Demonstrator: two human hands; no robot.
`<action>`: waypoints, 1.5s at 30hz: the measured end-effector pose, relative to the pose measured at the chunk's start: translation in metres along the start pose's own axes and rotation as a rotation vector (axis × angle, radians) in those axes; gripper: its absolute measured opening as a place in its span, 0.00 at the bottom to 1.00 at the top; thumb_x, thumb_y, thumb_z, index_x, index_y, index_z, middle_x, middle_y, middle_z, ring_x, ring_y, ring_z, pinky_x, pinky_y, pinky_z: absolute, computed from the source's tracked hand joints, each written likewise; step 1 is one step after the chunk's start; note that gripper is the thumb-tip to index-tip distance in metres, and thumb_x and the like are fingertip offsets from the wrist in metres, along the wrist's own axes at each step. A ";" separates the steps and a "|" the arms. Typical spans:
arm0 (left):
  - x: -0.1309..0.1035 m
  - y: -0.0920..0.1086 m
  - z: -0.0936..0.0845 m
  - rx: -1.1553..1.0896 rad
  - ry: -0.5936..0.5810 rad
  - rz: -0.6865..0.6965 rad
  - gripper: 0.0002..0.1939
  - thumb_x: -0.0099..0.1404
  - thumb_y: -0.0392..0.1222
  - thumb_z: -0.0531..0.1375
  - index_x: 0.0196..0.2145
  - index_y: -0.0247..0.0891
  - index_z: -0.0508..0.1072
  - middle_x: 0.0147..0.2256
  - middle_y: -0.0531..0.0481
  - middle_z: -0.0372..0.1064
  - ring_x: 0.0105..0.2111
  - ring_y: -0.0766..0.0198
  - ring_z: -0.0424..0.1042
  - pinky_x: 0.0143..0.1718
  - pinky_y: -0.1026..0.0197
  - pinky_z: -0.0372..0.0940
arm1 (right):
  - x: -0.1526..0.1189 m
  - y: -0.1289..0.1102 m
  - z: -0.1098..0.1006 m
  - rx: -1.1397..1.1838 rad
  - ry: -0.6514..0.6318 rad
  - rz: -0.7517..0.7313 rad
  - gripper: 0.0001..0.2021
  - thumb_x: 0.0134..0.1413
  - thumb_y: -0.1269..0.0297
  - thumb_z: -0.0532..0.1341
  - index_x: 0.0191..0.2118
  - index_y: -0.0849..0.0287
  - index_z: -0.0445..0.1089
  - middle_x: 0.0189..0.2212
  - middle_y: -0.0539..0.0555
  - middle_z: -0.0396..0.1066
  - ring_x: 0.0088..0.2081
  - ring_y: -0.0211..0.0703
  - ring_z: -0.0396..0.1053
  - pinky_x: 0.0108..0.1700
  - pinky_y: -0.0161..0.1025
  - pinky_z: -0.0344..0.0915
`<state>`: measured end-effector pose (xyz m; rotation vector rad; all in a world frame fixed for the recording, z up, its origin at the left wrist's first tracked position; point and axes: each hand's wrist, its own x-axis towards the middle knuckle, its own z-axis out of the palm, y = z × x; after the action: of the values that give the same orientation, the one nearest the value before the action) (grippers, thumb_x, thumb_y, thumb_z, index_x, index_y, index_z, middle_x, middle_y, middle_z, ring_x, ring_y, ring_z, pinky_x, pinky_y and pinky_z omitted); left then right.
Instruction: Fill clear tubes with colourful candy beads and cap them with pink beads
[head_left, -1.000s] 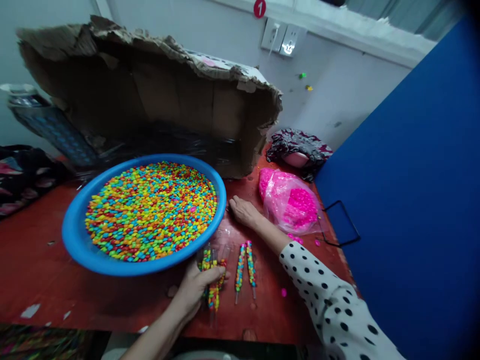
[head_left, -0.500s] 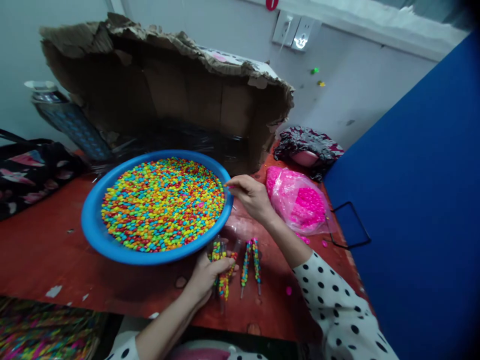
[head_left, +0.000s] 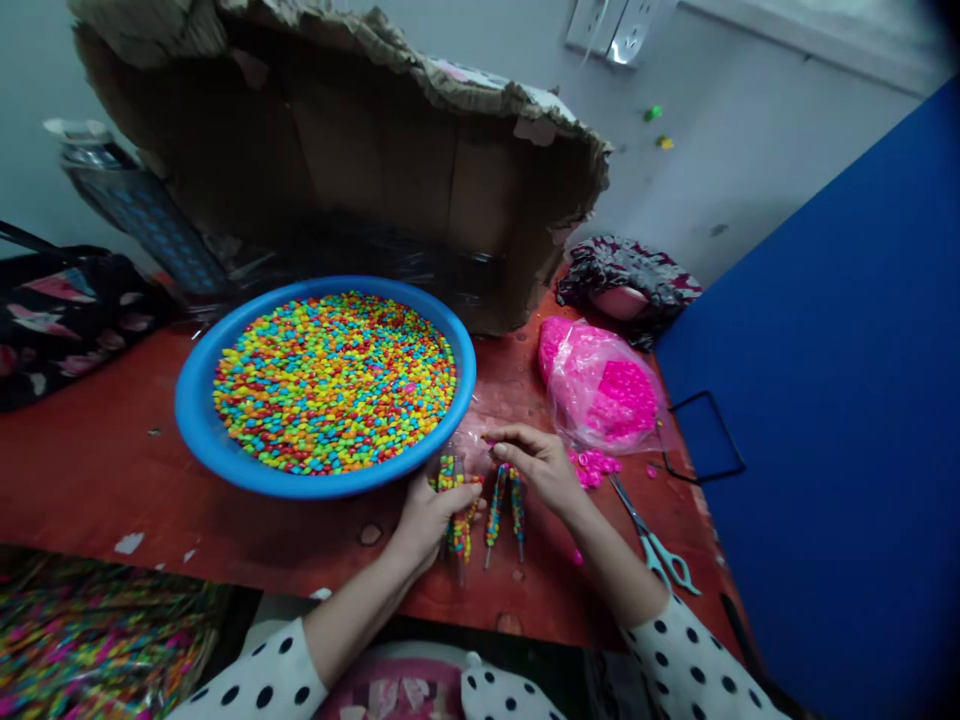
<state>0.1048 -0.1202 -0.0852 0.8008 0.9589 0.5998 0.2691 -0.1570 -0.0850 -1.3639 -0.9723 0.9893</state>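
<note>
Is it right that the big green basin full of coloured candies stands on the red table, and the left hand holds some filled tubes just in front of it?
Not quite: the basin is blue, not green, as the head view shows. The rest holds: it is full of coloured candies, stands on the red table, and the left hand holds filled tubes just in front of it.

readable text: none | cardboard box (head_left: 420, 170): pale printed patch on top flap, too blurred to read | wall sockets (head_left: 622, 25): no legible marking | pink plastic bag (head_left: 600, 385): no label seen | blue basin (head_left: 202, 420): no brand or number visible | scissors (head_left: 660, 550): unmarked
</note>
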 end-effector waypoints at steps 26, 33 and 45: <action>-0.013 -0.001 -0.007 -0.134 0.093 0.100 0.15 0.46 0.36 0.67 0.33 0.34 0.70 0.30 0.51 0.70 0.31 0.63 0.71 0.36 0.60 0.68 | -0.024 -0.009 0.028 0.079 0.062 0.122 0.14 0.49 0.54 0.62 0.35 0.59 0.66 0.20 0.47 0.67 0.20 0.34 0.65 0.21 0.31 0.63; -0.032 0.002 -0.028 -0.151 -0.092 -0.120 0.23 0.46 0.37 0.66 0.41 0.33 0.69 0.28 0.51 0.69 0.29 0.58 0.73 0.31 0.56 0.69 | 0.050 -0.100 0.038 -0.871 -0.185 -0.549 0.07 0.56 0.66 0.56 0.38 0.60 0.70 0.34 0.56 0.72 0.33 0.40 0.69 0.35 0.35 0.64; -0.059 0.006 -0.048 -0.101 -0.274 -0.160 0.28 0.42 0.34 0.64 0.43 0.35 0.66 0.24 0.54 0.68 0.18 0.66 0.69 0.22 0.65 0.61 | 0.131 -0.079 0.115 -0.893 -0.535 -0.508 0.07 0.54 0.70 0.57 0.37 0.61 0.71 0.29 0.53 0.72 0.29 0.36 0.68 0.31 0.32 0.60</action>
<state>0.0343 -0.1457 -0.0684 0.6883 0.7270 0.3845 0.1988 0.0050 -0.0102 -1.4271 -2.2211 0.5215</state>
